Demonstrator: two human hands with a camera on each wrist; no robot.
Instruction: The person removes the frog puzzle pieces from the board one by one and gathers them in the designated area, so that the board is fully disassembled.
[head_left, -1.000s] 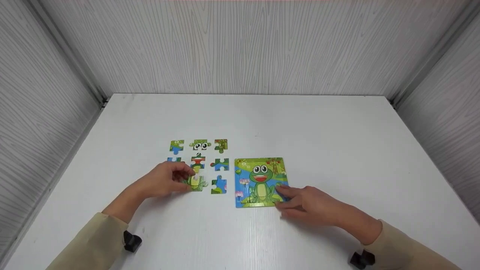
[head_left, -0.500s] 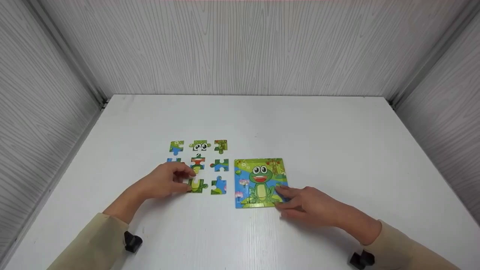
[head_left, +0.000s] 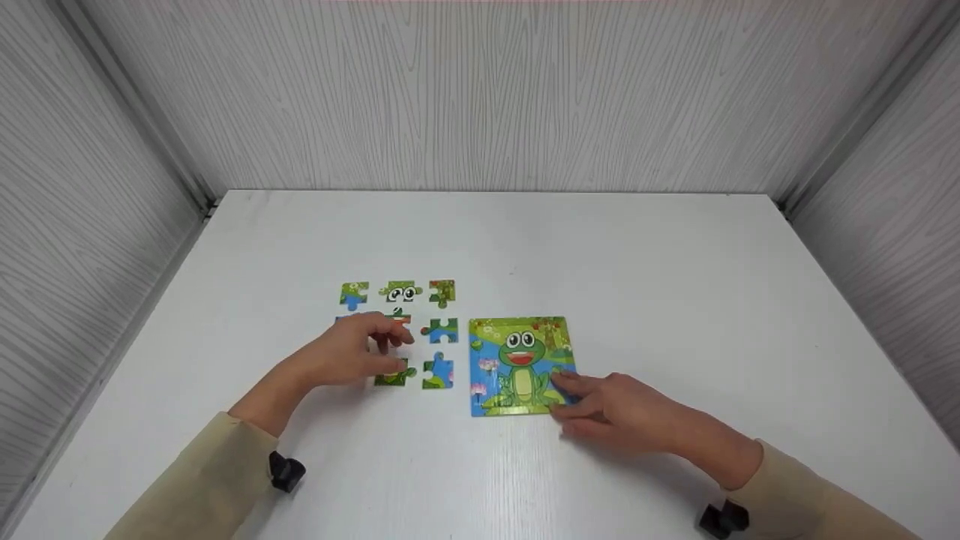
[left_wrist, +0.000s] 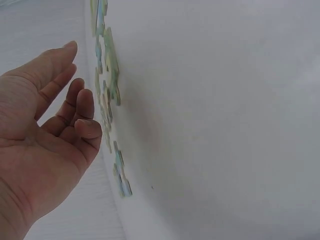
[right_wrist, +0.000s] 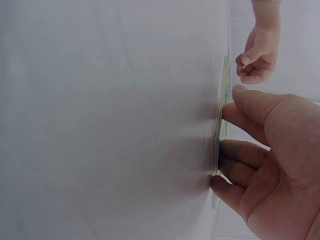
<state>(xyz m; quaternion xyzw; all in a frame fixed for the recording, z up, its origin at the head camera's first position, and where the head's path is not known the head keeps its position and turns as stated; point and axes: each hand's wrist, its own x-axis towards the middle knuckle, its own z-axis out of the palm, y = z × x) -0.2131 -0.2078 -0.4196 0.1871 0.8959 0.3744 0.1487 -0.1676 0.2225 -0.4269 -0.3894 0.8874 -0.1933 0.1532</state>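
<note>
My left hand [head_left: 341, 352] hovers over loose jigsaw pieces, its fingers loosely bent. The left wrist view shows nothing between the fingers. Below the thumb lies a green frog-leg piece [head_left: 391, 377]; a piece with the frog's red mouth [head_left: 401, 319] is partly covered by the hand. Other pieces in the rows include the eyes piece [head_left: 402, 292], a blue-green piece [head_left: 442, 330] and a lower corner piece [head_left: 438, 373]. My right hand [head_left: 630, 412] rests its fingertips on the right edge of a square frog puzzle board [head_left: 523, 367], which lies flat showing a whole frog.
Two more pieces, an upper-left corner piece [head_left: 354, 294] and an upper-right one with a tree [head_left: 442, 291], lie along the far row. Everything sits on a white table [head_left: 637, 262] enclosed by a pale wood-grain back wall [head_left: 495, 97] and side walls.
My left hand has let go of the frog-leg piece, which now lies flat, and shifted slightly right and up over the pieces. The right hand and board have stayed in place.
</note>
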